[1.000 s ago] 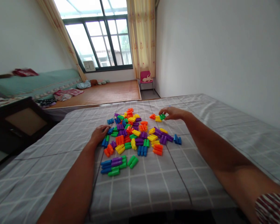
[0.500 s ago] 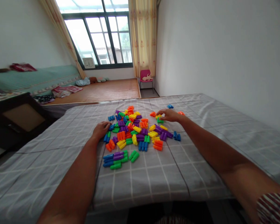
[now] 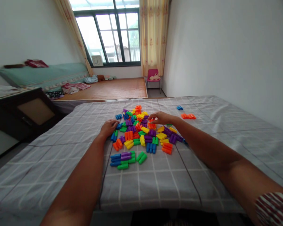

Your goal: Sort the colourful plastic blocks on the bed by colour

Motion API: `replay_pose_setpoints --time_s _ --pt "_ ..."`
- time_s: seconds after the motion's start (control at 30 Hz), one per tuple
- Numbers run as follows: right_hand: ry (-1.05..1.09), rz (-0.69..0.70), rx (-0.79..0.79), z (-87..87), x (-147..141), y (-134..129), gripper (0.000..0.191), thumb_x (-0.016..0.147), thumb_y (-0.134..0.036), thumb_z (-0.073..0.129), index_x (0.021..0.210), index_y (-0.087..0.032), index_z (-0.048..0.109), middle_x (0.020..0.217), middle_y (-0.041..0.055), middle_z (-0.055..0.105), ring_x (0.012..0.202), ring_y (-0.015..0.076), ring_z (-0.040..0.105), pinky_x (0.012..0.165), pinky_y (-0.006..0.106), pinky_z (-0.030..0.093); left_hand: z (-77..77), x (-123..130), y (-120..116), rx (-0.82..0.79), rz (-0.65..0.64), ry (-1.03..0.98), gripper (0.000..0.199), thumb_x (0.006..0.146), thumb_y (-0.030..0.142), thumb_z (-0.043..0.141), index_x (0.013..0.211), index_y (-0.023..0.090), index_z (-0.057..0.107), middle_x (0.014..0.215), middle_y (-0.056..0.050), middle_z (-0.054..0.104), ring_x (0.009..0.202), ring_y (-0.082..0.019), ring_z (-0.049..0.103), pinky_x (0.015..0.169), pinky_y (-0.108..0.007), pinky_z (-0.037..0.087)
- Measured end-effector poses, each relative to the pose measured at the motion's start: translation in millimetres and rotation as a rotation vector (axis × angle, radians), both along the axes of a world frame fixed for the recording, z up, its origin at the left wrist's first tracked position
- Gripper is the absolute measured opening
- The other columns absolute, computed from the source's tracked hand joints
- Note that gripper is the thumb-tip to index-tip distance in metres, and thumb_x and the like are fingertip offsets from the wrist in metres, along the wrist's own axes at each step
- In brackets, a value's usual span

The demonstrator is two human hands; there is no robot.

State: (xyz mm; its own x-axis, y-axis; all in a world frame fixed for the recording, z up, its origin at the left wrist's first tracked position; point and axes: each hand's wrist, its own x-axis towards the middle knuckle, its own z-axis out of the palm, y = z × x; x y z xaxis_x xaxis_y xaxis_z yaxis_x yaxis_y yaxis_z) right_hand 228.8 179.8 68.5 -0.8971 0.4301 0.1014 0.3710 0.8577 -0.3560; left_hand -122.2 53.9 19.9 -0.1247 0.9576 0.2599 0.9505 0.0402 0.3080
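A pile of colourful plastic building blocks shaped like joined tubes, among them a yellow block and a purple block, lies on the grey checked cloth. At its left edge rests my left hand, fingers loosely bent beside a blue block; no firm grip shows. My right hand reaches over the pile's right side, thumb and fingers apart, just above an orange block. It partly hides blocks behind it. Closer to me is a joined blue, purple and green group, with a loose green block beside it.
Orange blocks and a blue block lie apart at the far right. A dark cabinet stands to the left. Beyond the table are a low wooden platform, a pink chair and a window.
My right hand has moved left, from the yellow and green blocks to above the orange block. My left hand stays at the pile's left edge. The view has shifted slightly left.
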Motion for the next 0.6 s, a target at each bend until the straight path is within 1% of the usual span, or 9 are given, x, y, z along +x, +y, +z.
replay_pose_setpoints --time_s 0.1,0.17,0.2,0.3,0.4,0.47,0.53,0.6 --pt "-0.023 0.046 0.037 -0.9 -4.5 -7.2 0.036 0.076 -0.031 0.071 0.111 -0.024 0.069 0.109 0.0048 0.071 0.100 0.0216 0.063 0.085 0.030 0.046 -1.2 -0.8 1.3 0.006 0.000 0.001 0.041 0.088 0.037 0.039 0.102 0.020 0.073 0.110 -0.006 0.070 0.105 -0.020 0.062 0.095 -0.028 0.044" --pt "-0.044 0.052 0.043 1.3 -2.7 -11.0 0.037 0.075 -0.031 0.072 0.110 -0.024 0.070 0.107 0.0047 0.071 0.099 0.0222 0.063 0.084 0.030 0.046 -0.8 -0.3 2.0 0.006 0.002 0.001 0.041 0.088 0.037 0.039 0.102 0.020 0.074 0.110 -0.006 0.070 0.105 -0.021 0.062 0.095 -0.028 0.044" --pt "-0.054 0.041 0.031 2.7 -0.7 -12.3 0.036 0.075 -0.030 0.071 0.111 -0.024 0.070 0.105 0.0044 0.071 0.095 0.0213 0.064 0.081 0.028 0.046 -0.4 0.3 2.1 0.004 0.003 0.003 0.040 0.088 0.036 0.040 0.102 0.020 0.074 0.110 -0.006 0.071 0.105 -0.021 0.062 0.095 -0.028 0.044" --pt "-0.078 -0.057 -0.046 6.7 8.4 -12.4 0.032 0.078 -0.031 0.067 0.109 -0.021 0.069 0.096 0.0039 0.072 0.081 0.0172 0.064 0.070 0.024 0.045 1.0 2.5 1.4 0.001 0.008 0.012 0.040 0.088 0.035 0.040 0.102 0.019 0.074 0.110 -0.007 0.071 0.105 -0.021 0.062 0.095 -0.028 0.044" --pt "-0.085 -0.144 -0.158 9.7 20.2 -5.9 0.027 0.080 -0.036 0.062 0.098 -0.017 0.070 0.087 0.0039 0.071 0.072 0.0147 0.062 0.062 0.023 0.044 1.3 3.5 0.5 0.013 0.001 0.025 0.040 0.088 0.035 0.039 0.102 0.019 0.073 0.109 -0.006 0.071 0.106 -0.021 0.062 0.095 -0.027 0.044" --pt "-0.108 -0.163 -0.208 11.4 26.7 0.5 0.030 0.083 -0.042 0.058 0.090 -0.015 0.071 0.079 0.0032 0.070 0.066 0.0136 0.060 0.058 0.022 0.042 0.6 3.2 0.6 0.016 -0.007 0.033 0.039 0.088 0.035 0.039 0.102 0.020 0.073 0.108 -0.006 0.071 0.106 -0.020 0.062 0.095 -0.027 0.044" --pt "-0.107 -0.200 -0.193 12.9 28.4 5.9 0.032 0.084 -0.043 0.055 0.087 -0.015 0.071 0.073 0.0025 0.069 0.062 0.0128 0.058 0.057 0.023 0.041 -0.6 2.4 1.4 0.013 0.001 0.038 0.039 0.088 0.034 0.039 0.102 0.020 0.073 0.109 -0.006 0.071 0.106 -0.019 0.061 0.095 -0.027 0.044" --pt "-0.054 -0.239 -0.125 13.9 22.4 8.4 0.028 0.084 -0.038 0.057 0.088 -0.015 0.071 0.076 0.0025 0.070 0.064 0.0126 0.060 0.060 0.022 0.042 -2.2 1.6 2.6 0.008 0.019 0.038 0.038 0.089 0.034 0.040 0.103 0.021 0.073 0.110 -0.005 0.071 0.106 -0.019 0.061 0.095 -0.027 0.044"
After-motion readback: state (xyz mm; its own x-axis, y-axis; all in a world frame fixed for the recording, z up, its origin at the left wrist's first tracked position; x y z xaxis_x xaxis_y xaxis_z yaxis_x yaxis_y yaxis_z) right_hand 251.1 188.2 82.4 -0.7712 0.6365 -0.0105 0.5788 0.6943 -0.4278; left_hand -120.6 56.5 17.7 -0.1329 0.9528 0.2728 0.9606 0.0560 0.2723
